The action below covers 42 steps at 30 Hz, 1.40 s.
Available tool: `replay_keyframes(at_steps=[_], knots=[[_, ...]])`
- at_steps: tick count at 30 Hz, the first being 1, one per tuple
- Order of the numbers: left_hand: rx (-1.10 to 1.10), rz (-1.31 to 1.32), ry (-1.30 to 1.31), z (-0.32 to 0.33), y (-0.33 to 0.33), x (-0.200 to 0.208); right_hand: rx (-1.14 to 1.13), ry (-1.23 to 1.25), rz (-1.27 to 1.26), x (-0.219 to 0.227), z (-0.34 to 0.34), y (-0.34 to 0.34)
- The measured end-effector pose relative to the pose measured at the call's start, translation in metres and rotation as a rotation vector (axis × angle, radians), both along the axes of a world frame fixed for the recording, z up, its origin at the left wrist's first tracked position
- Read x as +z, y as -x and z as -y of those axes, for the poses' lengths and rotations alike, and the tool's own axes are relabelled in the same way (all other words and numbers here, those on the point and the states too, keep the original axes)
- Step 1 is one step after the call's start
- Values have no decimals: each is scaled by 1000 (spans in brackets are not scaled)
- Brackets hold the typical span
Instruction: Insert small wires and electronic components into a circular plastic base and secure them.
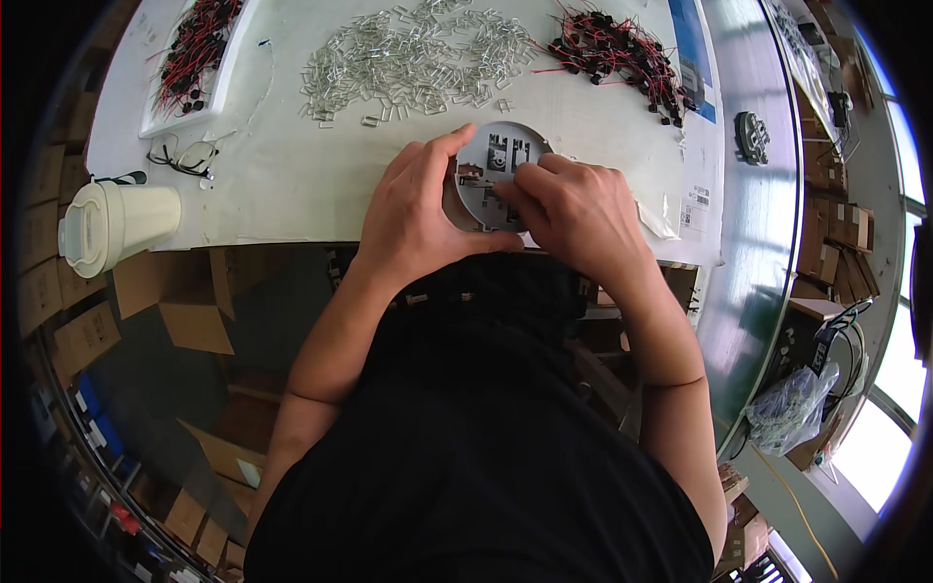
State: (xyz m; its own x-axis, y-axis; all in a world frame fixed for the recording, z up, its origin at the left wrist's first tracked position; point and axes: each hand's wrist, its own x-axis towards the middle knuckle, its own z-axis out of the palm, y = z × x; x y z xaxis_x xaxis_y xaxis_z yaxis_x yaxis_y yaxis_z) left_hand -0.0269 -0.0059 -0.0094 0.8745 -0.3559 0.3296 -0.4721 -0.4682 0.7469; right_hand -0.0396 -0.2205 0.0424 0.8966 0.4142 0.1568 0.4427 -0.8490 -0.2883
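Observation:
A round grey plastic housing (475,155) with dark slots and moulded parts inside is held at the table's near edge. My left hand (413,206) grips it from the left, thumb along the near rim and fingers round the far side. Over its right half is my right hand (589,210), with thumb and fingertips pinched together inside the housing. Whatever those fingertips hold, if anything, is too small and covered to make out. Beyond my hands lies a wide heap of clear, U-shaped wire-like pieces (418,60).
Black round components with red wires (622,53) lie in a pile at the far right; more fill a white tray (180,121) at the far left. Eyeglasses (194,158) and a cream lidded cup (136,222) stand left. A dark grey part (751,138) sits on the right-hand surface.

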Motion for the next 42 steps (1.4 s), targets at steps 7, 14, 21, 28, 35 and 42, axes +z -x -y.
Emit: replay_keyframes(at_steps=[7,14,21,28,35,42], knots=[[8,16,-1,0,1,0,-11,-18,-12,5,-5,5],[10,-1,-10,1,2,1,-22,4,19,2,-7,4],[9,31,-1,2,0,-1,-64,32,-25,8,-5,8],[-9,6,4,1,1,-1,-37,40,25,3,-6,6],[-12,33,5,0,1,-3,-79,-46,-38,6,-5,8],[-10,-5,1,0,1,-3,-95,-15,-52,4,1,7]])
